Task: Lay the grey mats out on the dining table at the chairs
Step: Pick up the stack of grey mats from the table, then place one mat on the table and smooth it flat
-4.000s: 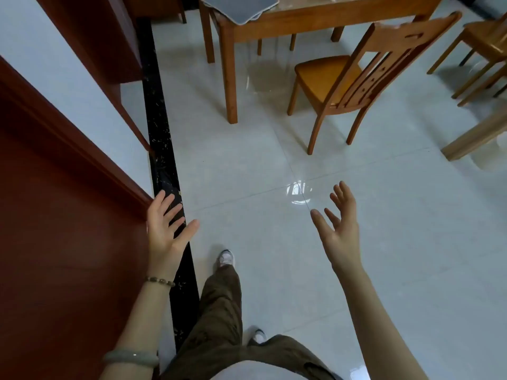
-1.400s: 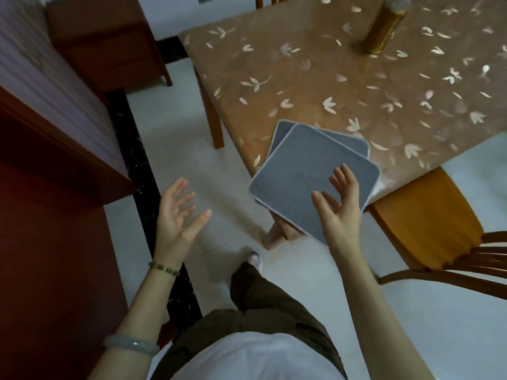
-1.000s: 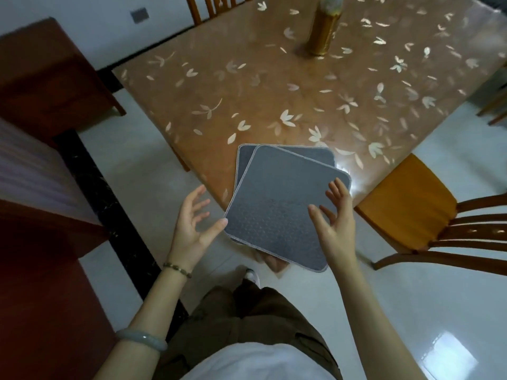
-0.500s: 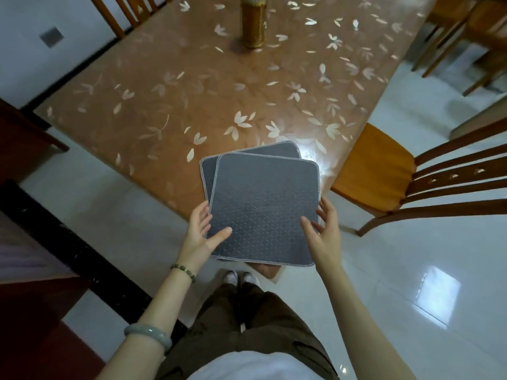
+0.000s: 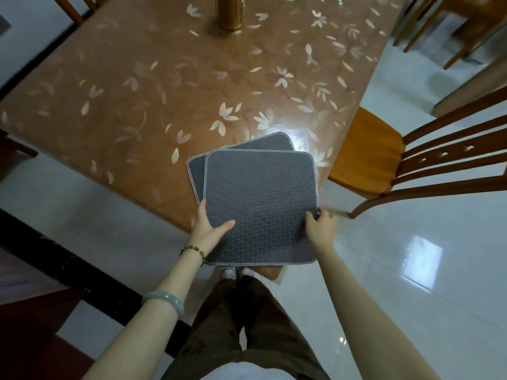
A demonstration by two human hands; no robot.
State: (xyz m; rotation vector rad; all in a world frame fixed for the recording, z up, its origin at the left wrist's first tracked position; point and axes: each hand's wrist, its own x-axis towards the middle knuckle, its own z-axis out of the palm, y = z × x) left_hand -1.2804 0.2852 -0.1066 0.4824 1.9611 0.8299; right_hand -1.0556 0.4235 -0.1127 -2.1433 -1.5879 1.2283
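Observation:
A small stack of square grey mats lies on the near corner of the dining table (image 5: 142,86) and overhangs its edge. The top grey mat (image 5: 260,198) has a quilted diamond pattern and stitched rim. A second grey mat (image 5: 258,145) peeks out beneath it, skewed to the left. My left hand (image 5: 210,227) grips the top mat's left edge, thumb on top. My right hand (image 5: 321,223) grips its right edge, fingers curled under. How many mats lie underneath is hidden.
The table has a brown cover with pale leaf print. A golden cylinder (image 5: 229,12) stands at its far middle. A wooden chair (image 5: 384,157) is tucked at the right side, more chairs at the top left (image 5: 74,6) and top right (image 5: 450,26). A dark cabinet (image 5: 24,325) is at the lower left.
I walked up to the table corner. Both hands went from open in the air to closing on the top mat's side edges.

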